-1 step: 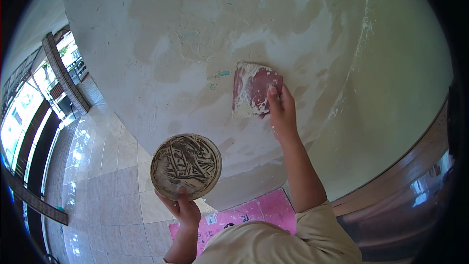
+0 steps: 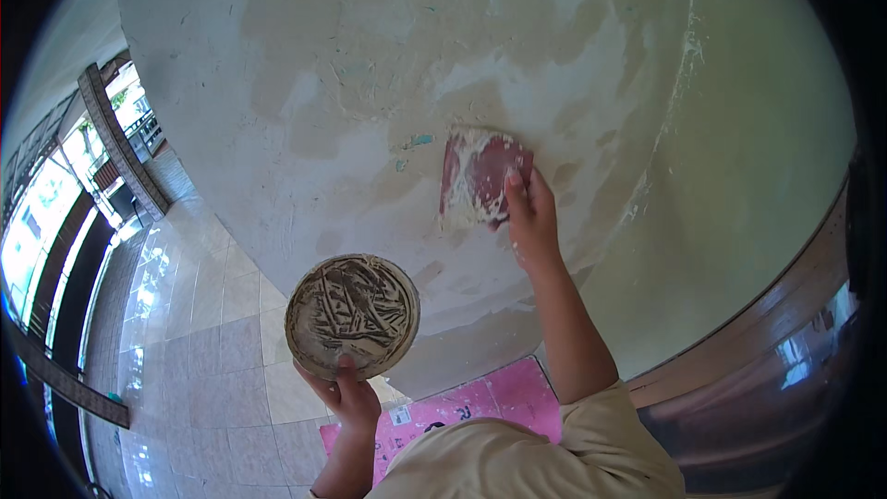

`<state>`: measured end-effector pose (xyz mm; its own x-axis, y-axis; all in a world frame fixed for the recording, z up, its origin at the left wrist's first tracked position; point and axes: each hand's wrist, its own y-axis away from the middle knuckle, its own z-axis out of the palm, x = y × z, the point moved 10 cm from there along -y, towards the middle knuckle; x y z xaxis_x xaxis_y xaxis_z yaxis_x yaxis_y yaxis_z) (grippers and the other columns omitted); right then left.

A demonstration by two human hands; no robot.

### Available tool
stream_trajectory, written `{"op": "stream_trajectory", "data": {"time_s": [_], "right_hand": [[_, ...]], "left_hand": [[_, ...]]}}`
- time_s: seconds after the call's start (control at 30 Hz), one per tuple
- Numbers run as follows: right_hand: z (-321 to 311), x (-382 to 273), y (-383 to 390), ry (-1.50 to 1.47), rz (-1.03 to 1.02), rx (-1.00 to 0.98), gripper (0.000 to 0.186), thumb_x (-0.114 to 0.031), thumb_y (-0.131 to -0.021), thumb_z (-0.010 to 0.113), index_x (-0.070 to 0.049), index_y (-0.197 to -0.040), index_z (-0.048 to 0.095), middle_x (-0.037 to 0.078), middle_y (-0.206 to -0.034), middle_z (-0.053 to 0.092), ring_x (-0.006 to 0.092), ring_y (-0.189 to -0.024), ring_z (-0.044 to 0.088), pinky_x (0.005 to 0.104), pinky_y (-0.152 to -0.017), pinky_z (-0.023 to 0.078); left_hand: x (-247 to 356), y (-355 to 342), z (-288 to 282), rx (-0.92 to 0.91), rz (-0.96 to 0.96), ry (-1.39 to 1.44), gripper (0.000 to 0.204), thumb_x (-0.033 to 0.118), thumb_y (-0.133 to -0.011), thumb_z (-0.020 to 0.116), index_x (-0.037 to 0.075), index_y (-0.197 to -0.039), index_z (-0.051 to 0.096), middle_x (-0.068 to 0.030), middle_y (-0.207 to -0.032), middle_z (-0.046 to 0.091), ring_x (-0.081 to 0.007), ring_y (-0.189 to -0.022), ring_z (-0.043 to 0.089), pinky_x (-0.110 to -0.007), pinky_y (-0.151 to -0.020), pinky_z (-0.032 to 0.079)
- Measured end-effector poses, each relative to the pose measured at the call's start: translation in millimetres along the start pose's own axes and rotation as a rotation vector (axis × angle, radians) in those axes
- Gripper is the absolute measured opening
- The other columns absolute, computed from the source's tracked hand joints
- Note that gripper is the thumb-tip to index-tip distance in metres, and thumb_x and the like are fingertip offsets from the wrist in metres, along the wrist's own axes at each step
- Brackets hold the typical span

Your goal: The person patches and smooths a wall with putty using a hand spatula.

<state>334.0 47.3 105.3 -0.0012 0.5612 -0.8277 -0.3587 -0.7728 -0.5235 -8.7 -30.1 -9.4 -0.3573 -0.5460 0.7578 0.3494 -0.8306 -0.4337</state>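
Note:
My right hand (image 2: 533,214) grips a dark red, flat putty spreader (image 2: 488,172) by its right edge, thumb on top. Pale putty is smeared over the spreader's left side and lower edge. It is held up against a wall (image 2: 305,157) patched with white and beige filler; whether it touches the surface I cannot tell. Lower left, my left hand (image 2: 349,393) holds a round, shallow pan (image 2: 353,316) by its near rim, thumb inside and the fingers mostly hidden beneath. Streaks of putty cross the pan's dark bottom.
A pink sheet (image 2: 499,397) lies on the floor below me. Glossy tiles (image 2: 212,342) stretch left toward a bright opening with a patterned pillar (image 2: 120,139). On the right, a greenish wall (image 2: 739,194) meets the patched one, above a brown shiny surface (image 2: 767,388).
The spreader and my right hand have shifted slightly downward along the wall. My left hand and the pan have hardly moved.

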Motion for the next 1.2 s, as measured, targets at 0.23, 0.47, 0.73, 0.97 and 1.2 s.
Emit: {"op": "stream_trajectory", "data": {"time_s": [0.23, 0.47, 0.73, 0.97, 1.2], "right_hand": [[-4.0, -26.8, 5.6, 0.048, -0.311, 0.091, 0.033, -0.031, -0.099, 0.047, -0.003, -0.114, 0.052, 0.000, -0.084, 0.056, 0.0050, -0.070, 0.049, 0.0219, -0.057, 0.044], [-5.1, 2.3, 7.2, 0.040, -0.110, 0.046, 0.035, -0.032, -0.099, 0.047, -0.002, -0.116, 0.052, 0.002, -0.094, 0.057, 0.0075, -0.080, 0.051, 0.0248, -0.073, 0.045], [7.0, -10.2, -8.2, 0.144, -0.169, 0.016, 0.039, -0.033, -0.099, 0.047, -0.002, -0.123, 0.048, 0.003, -0.096, 0.059, 0.0051, -0.082, 0.051, 0.0217, -0.069, 0.045], [-16.0, 2.1, -0.7, -0.163, -0.074, 0.108, 0.038, -0.033, -0.099, 0.048, -0.002, -0.120, 0.050, 0.001, -0.095, 0.058, 0.0042, -0.082, 0.050, 0.0212, -0.069, 0.044], [-36.7, 41.0, 19.8, -0.186, -0.006, 0.097, 0.041, -0.034, -0.097, 0.051, -0.004, -0.125, 0.047, 0.002, -0.104, 0.058, 0.0064, -0.080, 0.055, 0.0227, -0.061, 0.046]], "left_hand": [[-4.5, -9.7, 13.2, -0.004, -0.030, -0.029, 0.063, 0.004, -0.086, 0.048, 0.001, -0.142, 0.019, -0.0147, -0.135, 0.036, -0.0216, -0.121, 0.038, -0.032, -0.103, 0.031], [-2.6, -11.7, 14.2, 0.027, 0.030, -0.054, 0.062, 0.003, -0.084, 0.047, 0.001, -0.140, 0.021, -0.0141, -0.131, 0.040, -0.0207, -0.119, 0.040, -0.033, -0.102, 0.033], [-9.5, -14.1, 22.0, -0.007, -0.046, 0.038, 0.064, 0.001, -0.083, 0.047, 0.002, -0.141, 0.019, -0.0148, -0.135, 0.037, -0.0220, -0.121, 0.040, -0.034, -0.103, 0.033], [-14.7, -16.3, 21.1, -0.028, -0.078, 0.030, 0.065, 0.001, -0.084, 0.048, 0.002, -0.141, 0.019, -0.0147, -0.135, 0.037, -0.0221, -0.123, 0.038, -0.034, -0.104, 0.033], [-15.8, -18.5, 16.7, -0.073, -0.034, 0.017, 0.068, -0.002, -0.086, 0.048, 0.007, -0.146, 0.017, -0.0126, -0.142, 0.034, -0.0230, -0.129, 0.036, -0.037, -0.107, 0.032]]}}
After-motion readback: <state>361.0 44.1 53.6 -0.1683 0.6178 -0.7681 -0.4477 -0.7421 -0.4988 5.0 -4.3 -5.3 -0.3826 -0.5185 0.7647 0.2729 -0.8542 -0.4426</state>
